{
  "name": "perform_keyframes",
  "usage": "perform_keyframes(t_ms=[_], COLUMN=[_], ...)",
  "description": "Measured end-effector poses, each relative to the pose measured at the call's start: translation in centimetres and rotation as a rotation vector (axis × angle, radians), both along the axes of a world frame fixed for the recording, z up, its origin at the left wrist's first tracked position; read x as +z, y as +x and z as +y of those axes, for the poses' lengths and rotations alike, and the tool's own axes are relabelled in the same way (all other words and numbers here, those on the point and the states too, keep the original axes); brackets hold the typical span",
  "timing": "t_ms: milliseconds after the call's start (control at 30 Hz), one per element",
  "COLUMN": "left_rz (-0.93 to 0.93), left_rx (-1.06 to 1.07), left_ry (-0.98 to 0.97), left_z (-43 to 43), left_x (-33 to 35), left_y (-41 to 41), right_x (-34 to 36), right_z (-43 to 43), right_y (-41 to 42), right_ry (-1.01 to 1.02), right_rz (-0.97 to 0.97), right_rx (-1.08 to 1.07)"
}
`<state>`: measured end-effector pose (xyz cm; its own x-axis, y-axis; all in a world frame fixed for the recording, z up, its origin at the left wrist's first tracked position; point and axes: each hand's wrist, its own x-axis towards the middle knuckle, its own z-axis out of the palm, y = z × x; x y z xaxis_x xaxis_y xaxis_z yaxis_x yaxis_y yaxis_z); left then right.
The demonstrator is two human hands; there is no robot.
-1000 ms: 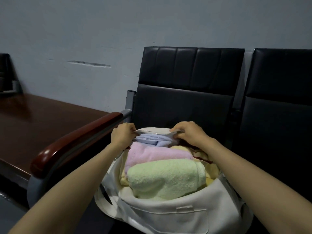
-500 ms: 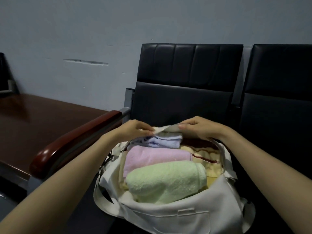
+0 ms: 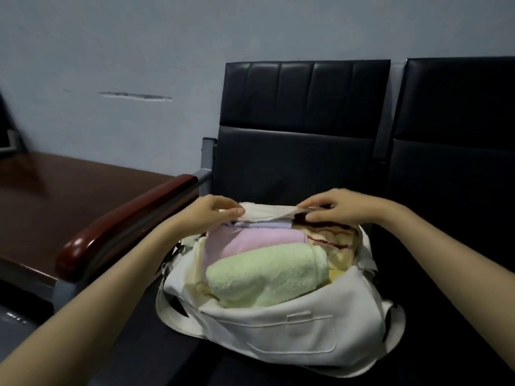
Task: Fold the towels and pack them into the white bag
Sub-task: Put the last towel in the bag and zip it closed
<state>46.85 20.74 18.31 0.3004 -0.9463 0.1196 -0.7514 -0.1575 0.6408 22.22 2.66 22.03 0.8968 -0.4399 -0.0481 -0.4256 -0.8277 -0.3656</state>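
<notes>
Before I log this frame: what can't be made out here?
All in the head view:
1. The white bag depths: hidden under the green towel and pink towel; towel count unknown.
2. The lavender towel: mostly covered by the bag's far rim, pinched by the left hand and right hand.
3. The zipper slider: too small to find.

A black padded chair is set against a pale blue-grey wall, and a second chair, also black, is placed just beside it on the right. A red-brown armrest on a grey metal frame is fixed at the first chair's left side, with a dark wooden table seen beyond it. A long scuff is marked on the wall above the table.
</notes>
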Motion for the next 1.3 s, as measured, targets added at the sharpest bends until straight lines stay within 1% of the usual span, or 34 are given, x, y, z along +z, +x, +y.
perform_keyframes(t_ms=[67,133,167,200,233,300,333,400,433,567,633,667,767,833,867,900,967,1033,1100,1200,1300], left_rz=[-0.022,0.021,0.048,0.036,-0.035,-0.225,-0.269,-0.264,-0.267,-0.371,-0.423,-0.473,-0.627,-0.622,-0.613,-0.609,-0.578,-0.501,-0.460,-0.455,-0.381], left_rx=[-0.027,-0.093,-0.125,-0.154,-0.188,-0.218,-0.201,-0.129,-0.093,-0.036,-0.024,-0.035,-0.103,-0.173,-0.225,-0.270,-0.313,-0.298,-0.282,-0.291,-0.291], left_ry=[-0.125,-0.180,-0.160,-0.107,-0.045,0.021,0.011,-0.029,-0.044,-0.058,-0.146,-0.213,-0.473,-0.623,-0.642,-0.619,-0.481,-0.304,-0.177,-0.063,-0.013], left_z=[1.7,3.0,3.6,3.9,4.0,3.2,2.6,1.3,0.8,0.0,0.7,1.2,2.6,3.4,3.6,3.8,3.9,3.5,3.1,2.6,2.0], left_x=[-0.4,-0.8,-0.8,-0.9,-1.2,-2.2,-2.7,-3.6,-3.8,-3.8,-3.7,-3.8,-4.1,-4.0,-4.0,-4.1,-4.5,-4.7,-4.7,-4.4,-4.1], left_y=[-1.6,-2.9,-3.6,-4.1,-4.4,-4.7,-4.6,-4.3,-4.2,-5.0,-5.5,-5.7,-7.2,-9.0,-9.8,-10.4,-11.1,-11.0,-10.9,-10.6,-10.2], right_x=[0.0,-0.5,-0.7,-0.8,-0.8,-1.2,-1.8,-3.6,-4.5,-6.4,-6.3,-6.2,-6.1,-5.9,-5.7,-5.6,-5.5,-5.5,-5.3,-4.9,-3.9], right_z=[0.3,1.0,1.4,2.2,3.1,4.8,5.4,5.8,5.9,6.2,6.5,6.7,7.0,7.3,7.5,7.7,7.8,7.7,7.6,7.6,8.1], right_y=[-1.0,-1.6,-1.9,-2.3,-2.6,-3.0,-2.9,-2.1,-1.7,-1.4,-2.3,-2.8,-4.5,-5.5,-5.9,-6.1,-6.0,-5.5,-4.9,-4.9,-5.2], right_ry=[-0.031,-0.088,-0.078,-0.030,0.032,0.116,0.073,-0.100,-0.148,-0.210,-0.240,-0.258,-0.338,-0.380,-0.384,-0.384,-0.404,-0.423,-0.403,-0.261,-0.123], right_rz=[-0.134,-0.234,-0.284,-0.328,-0.350,-0.316,-0.275,-0.221,-0.212,-0.247,-0.264,-0.241,-0.085,0.023,0.073,0.113,0.170,0.230,0.289,0.286,0.286], right_rx=[-0.057,-0.078,-0.060,-0.024,0.016,0.078,0.096,0.107,0.080,-0.086,-0.159,-0.182,-0.155,-0.092,-0.069,-0.051,-0.017,0.002,-0.005,-0.021,0.014])
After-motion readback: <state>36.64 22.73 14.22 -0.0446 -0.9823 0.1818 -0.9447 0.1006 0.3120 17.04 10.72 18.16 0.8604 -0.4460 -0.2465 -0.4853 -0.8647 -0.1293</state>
